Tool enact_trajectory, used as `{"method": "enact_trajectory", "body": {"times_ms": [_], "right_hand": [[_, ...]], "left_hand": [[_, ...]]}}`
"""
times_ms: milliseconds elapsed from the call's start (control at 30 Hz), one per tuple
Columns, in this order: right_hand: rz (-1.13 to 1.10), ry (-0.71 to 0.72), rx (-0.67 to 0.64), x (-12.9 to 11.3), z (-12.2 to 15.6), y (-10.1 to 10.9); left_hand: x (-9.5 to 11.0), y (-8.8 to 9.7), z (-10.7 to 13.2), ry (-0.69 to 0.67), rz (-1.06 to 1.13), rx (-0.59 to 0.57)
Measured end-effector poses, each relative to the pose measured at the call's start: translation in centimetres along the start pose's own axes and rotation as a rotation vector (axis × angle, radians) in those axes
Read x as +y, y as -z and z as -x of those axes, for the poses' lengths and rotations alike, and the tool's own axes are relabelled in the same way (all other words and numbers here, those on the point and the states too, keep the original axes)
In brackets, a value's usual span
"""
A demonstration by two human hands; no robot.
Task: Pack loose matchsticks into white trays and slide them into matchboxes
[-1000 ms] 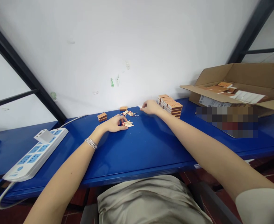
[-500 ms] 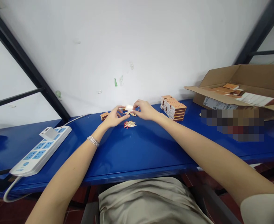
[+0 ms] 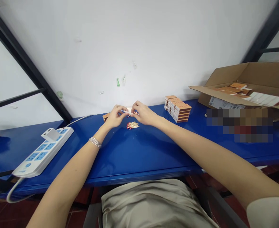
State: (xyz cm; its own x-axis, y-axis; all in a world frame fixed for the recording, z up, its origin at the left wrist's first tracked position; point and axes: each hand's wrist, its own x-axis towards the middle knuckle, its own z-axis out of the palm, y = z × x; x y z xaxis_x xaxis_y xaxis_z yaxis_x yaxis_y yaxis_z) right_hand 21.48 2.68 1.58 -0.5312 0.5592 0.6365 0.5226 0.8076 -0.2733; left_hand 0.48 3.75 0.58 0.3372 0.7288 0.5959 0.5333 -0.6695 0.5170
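My left hand (image 3: 117,116) and my right hand (image 3: 143,114) meet near the wall at the back of the table. Their fingertips pinch a small white matchbox tray (image 3: 129,110) from both sides. Red-tipped matches (image 3: 135,113) show by the right fingertips; whether they lie in the tray or are held against it, I cannot tell. Just in front of the hands, a small pile of matches (image 3: 133,125) rests on the blue table (image 3: 139,152). Behind my left hand an orange matchbox (image 3: 105,117) is partly hidden.
Stacked matchboxes (image 3: 178,109) stand to the right, by the wall. Beyond them is an opened cardboard carton (image 3: 206,96) with more matchboxes inside. A white power strip (image 3: 44,153) with its cable lies on the left. Part of the right side is blurred out.
Both hands have drawn closer together around the tray, and the left fingertips now reach it. The matches that lay under the hands are now mostly covered; red tips show at the right fingers.
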Motion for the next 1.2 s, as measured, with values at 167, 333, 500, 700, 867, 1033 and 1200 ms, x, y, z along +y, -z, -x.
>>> {"method": "enact_trajectory", "body": {"times_ms": [167,333,500,700,867,1033,1200], "right_hand": [[-0.014,-0.017,0.021,-0.3,0.0,-0.2],[-0.055,-0.05,0.052,-0.4,-0.1,-0.4],[-0.075,-0.058,0.075,-0.4,-0.1,-0.5],[-0.058,-0.16,-0.051,-0.1,-0.4,0.4],[-0.047,-0.099,-0.154,0.3,-0.7,2.1],[-0.027,-0.094,-0.287,1.2,1.7,4.2],[-0.217,-0.131,-0.329,1.7,4.9,5.7]], "left_hand": [[0.1,0.1,-0.1,0.018,0.031,-0.005],[0.2,0.2,-0.2,0.01,0.044,-0.006],[0.0,0.2,-0.2,0.031,0.086,-0.002],[0.4,0.3,0.1,0.06,0.077,-0.062],[1.7,0.3,0.1,0.061,0.074,-0.124],[2.2,0.7,0.1,0.116,0.109,-0.177],[1.2,0.9,0.7,0.215,-0.048,-0.437]]}}
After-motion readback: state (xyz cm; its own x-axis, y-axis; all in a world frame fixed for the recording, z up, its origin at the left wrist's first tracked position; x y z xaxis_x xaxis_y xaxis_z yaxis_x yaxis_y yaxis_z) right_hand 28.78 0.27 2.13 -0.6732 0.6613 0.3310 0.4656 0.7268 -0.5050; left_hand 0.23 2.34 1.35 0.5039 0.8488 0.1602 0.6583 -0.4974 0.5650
